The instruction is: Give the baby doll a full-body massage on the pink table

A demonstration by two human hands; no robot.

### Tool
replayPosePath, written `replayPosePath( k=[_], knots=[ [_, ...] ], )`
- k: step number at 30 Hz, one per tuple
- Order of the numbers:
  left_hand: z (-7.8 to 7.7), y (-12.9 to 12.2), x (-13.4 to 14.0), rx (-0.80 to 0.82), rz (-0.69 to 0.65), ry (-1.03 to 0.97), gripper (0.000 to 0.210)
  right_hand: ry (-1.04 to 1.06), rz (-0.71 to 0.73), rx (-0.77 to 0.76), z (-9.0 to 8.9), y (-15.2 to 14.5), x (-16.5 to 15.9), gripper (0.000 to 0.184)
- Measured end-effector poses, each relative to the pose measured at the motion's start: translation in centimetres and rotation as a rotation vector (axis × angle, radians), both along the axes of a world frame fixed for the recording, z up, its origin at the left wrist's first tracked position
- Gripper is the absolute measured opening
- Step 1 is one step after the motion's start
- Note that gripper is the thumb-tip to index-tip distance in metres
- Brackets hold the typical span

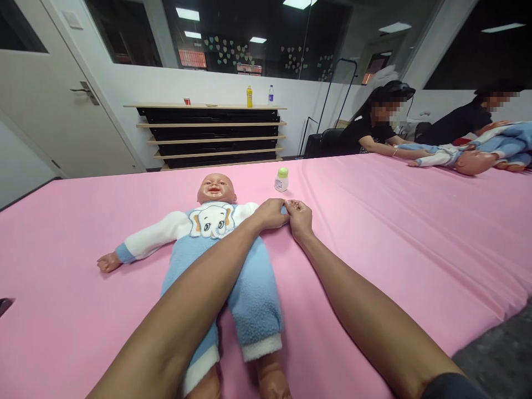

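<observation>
A baby doll (216,191) lies on its back, dressed in a white and light-blue fleece outfit with an elephant face (214,221) on the chest. Its arm on the left side of the view is stretched out flat, bare hand (109,262) showing past the blue cuff. On the other side, my left hand (272,213) is closed round the end of the doll's sleeve, where a bit of blue cuff (284,210) shows. My right hand (300,219) touches it, fingers closed round the doll's hand, which is mostly hidden. My left forearm crosses over the doll's body.
A small clear bottle with a green cap (281,180) stands beyond my hands on the pink-covered table (374,233). At the far right, two people handle other dolls (474,162). Behind the table is a wooden-edged rack (211,123) with drink bottles on top.
</observation>
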State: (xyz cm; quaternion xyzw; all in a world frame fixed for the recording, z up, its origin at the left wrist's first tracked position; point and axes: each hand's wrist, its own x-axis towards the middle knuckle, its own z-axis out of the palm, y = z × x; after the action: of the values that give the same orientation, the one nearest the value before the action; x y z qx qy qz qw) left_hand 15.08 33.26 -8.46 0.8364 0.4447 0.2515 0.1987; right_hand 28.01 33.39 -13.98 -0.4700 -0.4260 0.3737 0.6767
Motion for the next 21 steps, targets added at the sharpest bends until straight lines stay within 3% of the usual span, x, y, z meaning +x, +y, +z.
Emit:
replayPosePath(
  k=[8,10,14,21],
  knots=[
    [0.43,-0.28,-0.17,-0.015,-0.071,-0.002,0.023,-0.055,-0.071,-0.063,0.13,0.01,0.28,0.049],
    [0.47,-0.39,-0.14,-0.009,-0.073,0.005,0.024,0.008,-0.032,-0.049,0.27,-0.02,0.3,0.046],
    [0.27,-0.49,0.03,0.032,-0.034,0.029,0.029,0.113,0.073,-0.043,0.6,-0.21,0.2,0.03],
    [0.05,-0.65,0.28,0.078,0.033,0.138,0.047,0.145,0.008,-0.073,0.68,-0.24,-0.11,0.03]
  ],
)
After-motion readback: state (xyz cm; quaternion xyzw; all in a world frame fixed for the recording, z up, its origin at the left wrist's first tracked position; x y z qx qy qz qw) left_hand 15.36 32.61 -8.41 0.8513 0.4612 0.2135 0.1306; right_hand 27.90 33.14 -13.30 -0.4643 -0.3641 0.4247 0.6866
